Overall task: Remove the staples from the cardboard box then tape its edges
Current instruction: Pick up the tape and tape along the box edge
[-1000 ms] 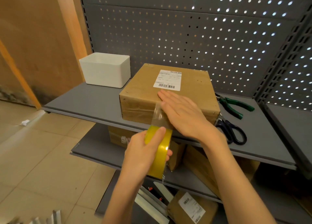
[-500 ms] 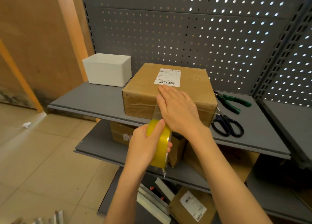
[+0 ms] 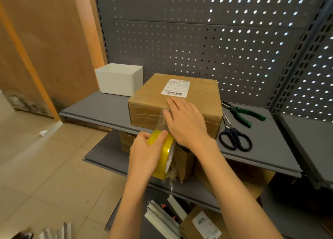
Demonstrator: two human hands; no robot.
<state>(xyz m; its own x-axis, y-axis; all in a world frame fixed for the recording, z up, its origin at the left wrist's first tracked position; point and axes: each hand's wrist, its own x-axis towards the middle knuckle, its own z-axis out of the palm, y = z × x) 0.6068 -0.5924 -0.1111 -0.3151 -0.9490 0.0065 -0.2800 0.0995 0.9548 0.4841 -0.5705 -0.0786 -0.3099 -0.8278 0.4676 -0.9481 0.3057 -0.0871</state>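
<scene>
Right hand (image 3: 187,123) hides cardboard box (image 3: 201,102) front edge.

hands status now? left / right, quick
Left hand: grip closed around the tape roll.
Right hand: open, fingers flat, pressing the tape strip onto the cardboard box.

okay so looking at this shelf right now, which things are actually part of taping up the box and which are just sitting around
In use:
cardboard box, on the shelf
yellow tape roll, gripped by the left hand
right hand, pressing the clear tape strip flat over the box's front edge

Lying about:
scissors
green-handled pliers
white bin
boxes on the lower shelf
</scene>
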